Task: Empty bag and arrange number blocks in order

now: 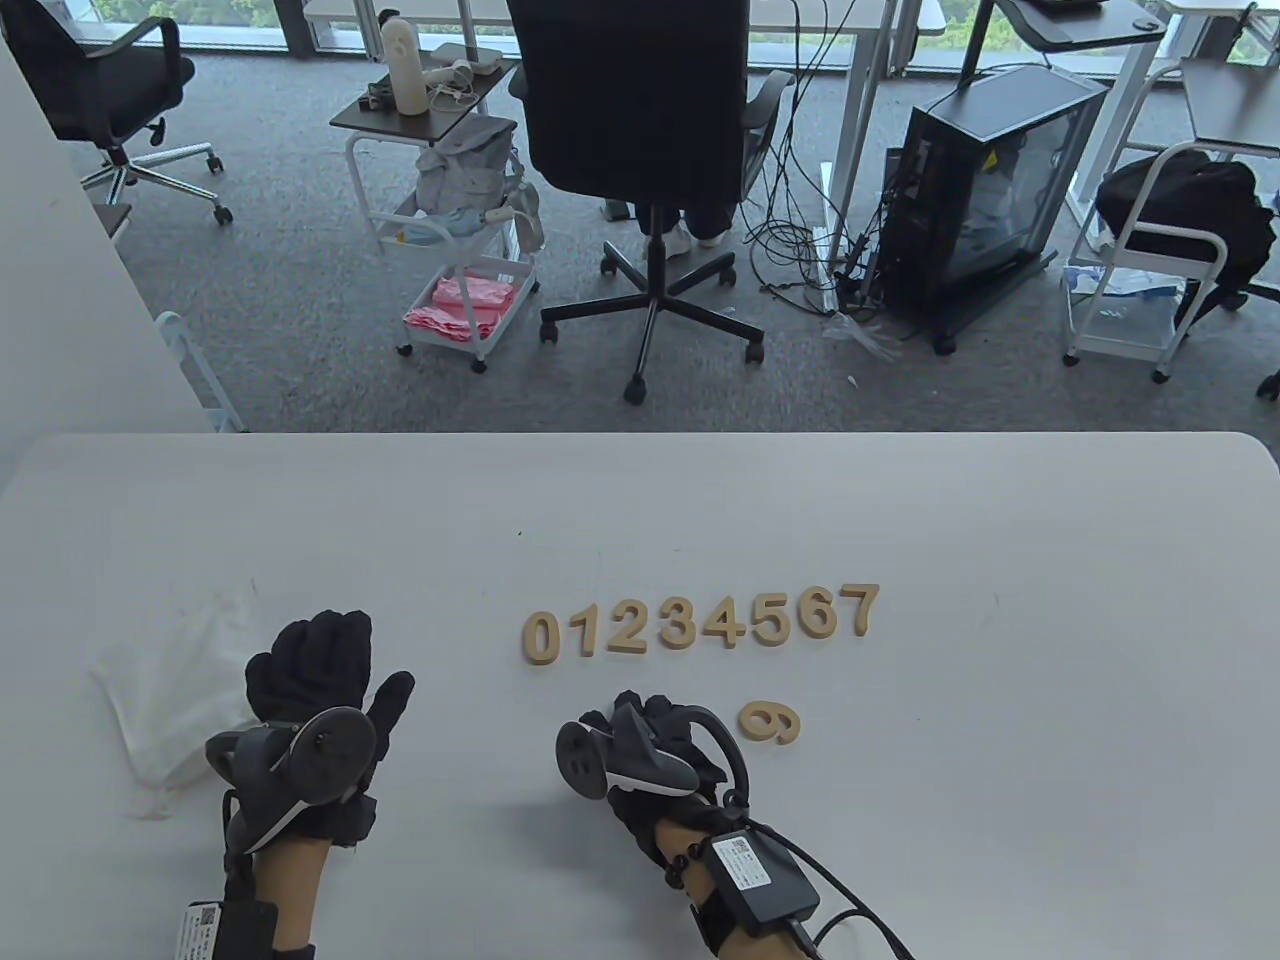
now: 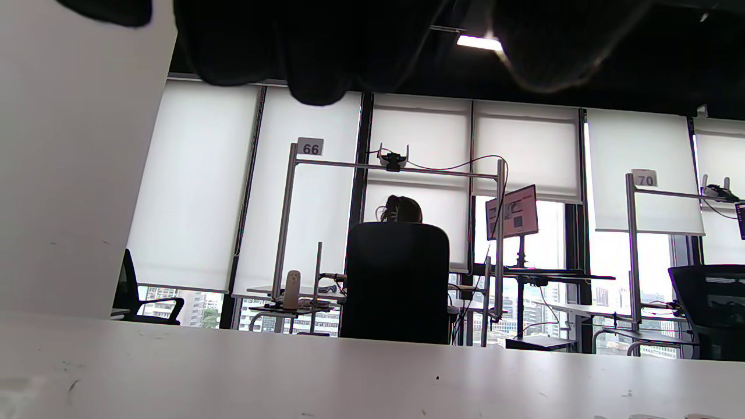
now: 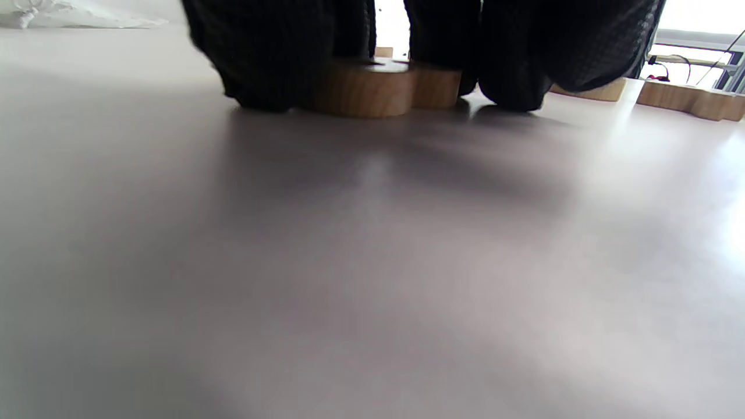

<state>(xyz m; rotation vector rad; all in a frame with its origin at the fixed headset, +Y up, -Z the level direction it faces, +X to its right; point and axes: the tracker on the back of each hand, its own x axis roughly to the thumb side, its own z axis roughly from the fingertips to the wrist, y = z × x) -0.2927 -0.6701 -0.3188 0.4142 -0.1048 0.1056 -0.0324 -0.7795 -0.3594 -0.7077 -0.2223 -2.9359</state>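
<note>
My right hand (image 1: 650, 745) pinches a wooden number block (image 3: 372, 87) flat on the bench (image 1: 1000, 560), probably the 8, whose slot lies up and right just past the 7 (image 1: 858, 610), while my left hand (image 1: 320, 690) rests flat and released.

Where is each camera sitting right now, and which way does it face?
Table view: above, looking down at table, number row, bag; left hand, right hand show.
Left wrist view: low over the table, facing the office; fingers overhead.
Right wrist view: at tabletop level; fingers grip a wooden block.
Shared: table and right wrist views both show the bag.
</note>
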